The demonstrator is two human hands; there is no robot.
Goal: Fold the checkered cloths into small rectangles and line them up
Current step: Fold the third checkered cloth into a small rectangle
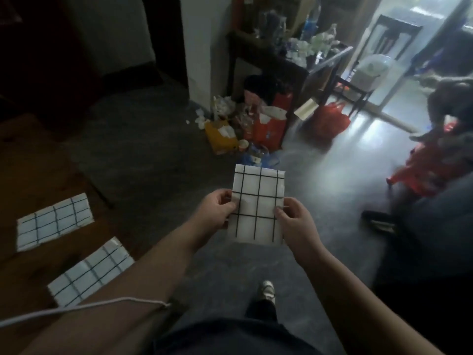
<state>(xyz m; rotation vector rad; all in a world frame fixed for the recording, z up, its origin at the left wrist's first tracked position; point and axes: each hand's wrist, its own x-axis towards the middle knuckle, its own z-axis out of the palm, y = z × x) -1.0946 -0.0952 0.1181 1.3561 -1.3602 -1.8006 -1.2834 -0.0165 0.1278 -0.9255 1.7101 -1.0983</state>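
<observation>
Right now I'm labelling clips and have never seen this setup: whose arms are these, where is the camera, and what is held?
No machine here: one camera worn on a person's head looks forward and down, so the bare arms are the wearer's own. The left hand and the right hand each pinch a side of a white folded cloth with black grid lines, held up over the dark floor. At the left, a brown wooden surface carries two more such cloths, a farther folded checkered cloth and a nearer folded checkered cloth, lying apart.
</observation>
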